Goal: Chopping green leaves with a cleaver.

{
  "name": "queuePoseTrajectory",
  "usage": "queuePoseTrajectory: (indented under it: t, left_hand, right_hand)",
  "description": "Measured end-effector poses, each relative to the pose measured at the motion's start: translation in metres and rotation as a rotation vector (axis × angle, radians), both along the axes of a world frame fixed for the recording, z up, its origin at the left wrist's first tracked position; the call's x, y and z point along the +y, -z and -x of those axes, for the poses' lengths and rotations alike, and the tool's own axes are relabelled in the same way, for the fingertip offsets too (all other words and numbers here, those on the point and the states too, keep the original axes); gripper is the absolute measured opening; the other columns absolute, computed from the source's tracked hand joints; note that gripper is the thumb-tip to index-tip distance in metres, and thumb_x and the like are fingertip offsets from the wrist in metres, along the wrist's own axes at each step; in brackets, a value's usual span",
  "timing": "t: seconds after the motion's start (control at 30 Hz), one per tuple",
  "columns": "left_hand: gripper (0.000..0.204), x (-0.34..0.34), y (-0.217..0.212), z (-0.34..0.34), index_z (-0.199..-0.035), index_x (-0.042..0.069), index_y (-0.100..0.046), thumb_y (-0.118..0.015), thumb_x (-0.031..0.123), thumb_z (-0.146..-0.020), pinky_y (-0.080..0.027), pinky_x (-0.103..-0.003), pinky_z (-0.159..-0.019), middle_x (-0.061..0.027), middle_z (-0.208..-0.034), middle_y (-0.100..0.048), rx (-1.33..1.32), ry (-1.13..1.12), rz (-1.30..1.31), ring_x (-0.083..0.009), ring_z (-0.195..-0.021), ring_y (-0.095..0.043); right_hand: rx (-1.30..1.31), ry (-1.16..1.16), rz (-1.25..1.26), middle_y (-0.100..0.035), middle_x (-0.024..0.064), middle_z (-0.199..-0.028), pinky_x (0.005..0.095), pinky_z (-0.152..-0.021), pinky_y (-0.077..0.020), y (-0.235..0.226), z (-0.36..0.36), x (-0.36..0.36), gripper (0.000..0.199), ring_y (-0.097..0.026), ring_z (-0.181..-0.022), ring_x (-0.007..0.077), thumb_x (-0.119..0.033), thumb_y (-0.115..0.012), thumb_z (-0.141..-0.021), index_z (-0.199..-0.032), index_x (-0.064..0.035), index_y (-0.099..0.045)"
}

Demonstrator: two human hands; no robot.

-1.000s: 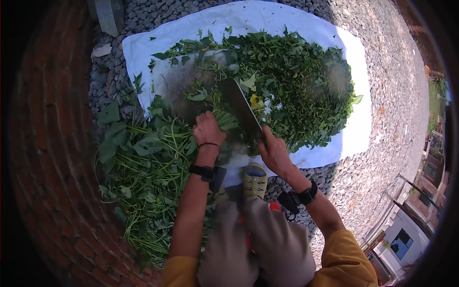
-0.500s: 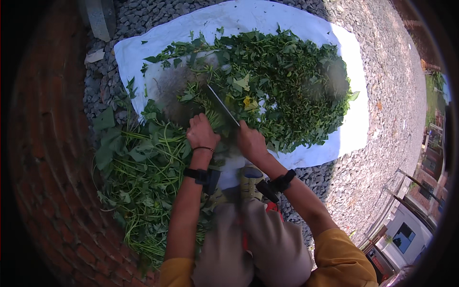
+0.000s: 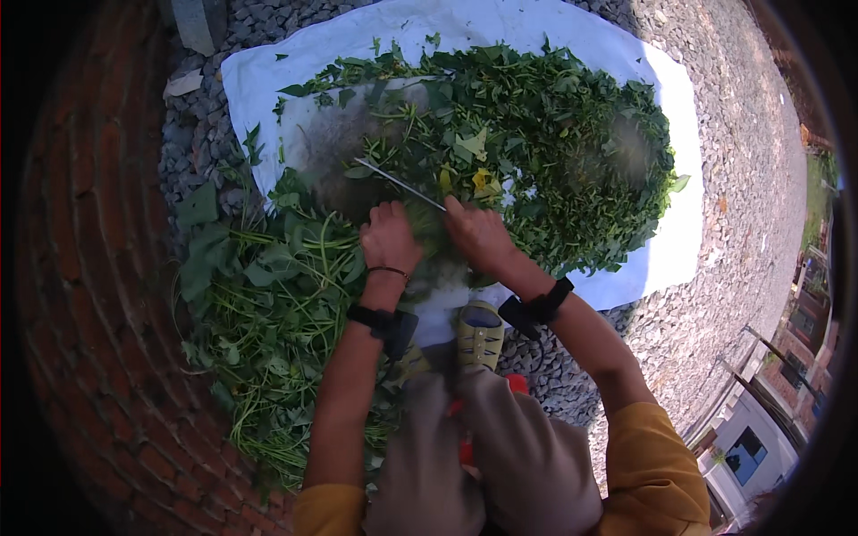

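On white cloth point(image 3: 657, 259): right hand point(image 3: 478, 234) clamped on knife point(image 3: 399, 184), now lower; left hand point(image 3: 390, 237) pressing greens point(image 3: 420, 219), grip unclear.

The knife point(image 3: 399, 184) in my right grip point(image 3: 478, 234) has a long, thin blade seen edge-on, its edge down in the greens and its tip pointing away to my left. The bundle of green stems point(image 3: 427, 230) lies under my left grip point(image 3: 390, 238), pressed flat on the white sheet point(image 3: 661, 259), its cut end just beside the blade.
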State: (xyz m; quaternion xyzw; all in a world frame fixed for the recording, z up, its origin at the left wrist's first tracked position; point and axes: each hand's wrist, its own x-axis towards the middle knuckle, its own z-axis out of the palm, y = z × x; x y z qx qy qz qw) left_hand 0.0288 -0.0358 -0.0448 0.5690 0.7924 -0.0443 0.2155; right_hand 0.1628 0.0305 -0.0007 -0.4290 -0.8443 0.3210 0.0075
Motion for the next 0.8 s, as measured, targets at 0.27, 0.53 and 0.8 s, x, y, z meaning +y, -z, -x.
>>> queuePoseTrajectory:
  t: [0.27,0.53,0.8]
  left_hand:
    - [0.058,-0.005,0.002,0.0,-0.095,0.007,-0.049,-0.081,0.022,-0.049,-0.048,-0.038,-0.076,-0.0069,-0.095,-0.052,-0.002,0.043,-0.067,-0.0248,-0.093,-0.053]
    - [0.055,-0.003,-0.001,0.0,-0.095,0.007,-0.049,-0.079,0.019,-0.05,-0.047,-0.038,-0.074,-0.0063,-0.093,-0.052,0.001,0.055,-0.079,-0.0251,-0.092,-0.053]
    - [0.058,-0.006,0.004,-0.001,-0.095,0.008,-0.049,-0.082,0.02,-0.048,-0.046,-0.038,-0.077,-0.0066,-0.095,-0.051,-0.009,0.011,-0.105,-0.0256,-0.093,-0.052]
  right_hand:
    - [0.356,0.053,-0.14,-0.06,0.0174,-0.071,0.0469,-0.052,-0.046,-0.016,-0.004,0.004,0.013,-0.06,-0.063,0.0374,-0.014,-0.051,-0.086,-0.092,-0.0051,-0.043]
    - [-0.176,-0.158,-0.024,-0.058,0.0154,-0.067,0.0469,-0.05,-0.0458,0.003,-0.007,0.013,0.014,-0.059,-0.057,0.0373,-0.014,-0.053,-0.085,-0.091,-0.0051,-0.044]
    - [0.249,0.12,-0.063,-0.058,0.0174,-0.072,0.0491,-0.053,-0.0452,-0.015,-0.009,-0.009,0.015,-0.058,-0.063,0.0403,-0.016,-0.053,-0.087,-0.092,-0.0055,-0.043]
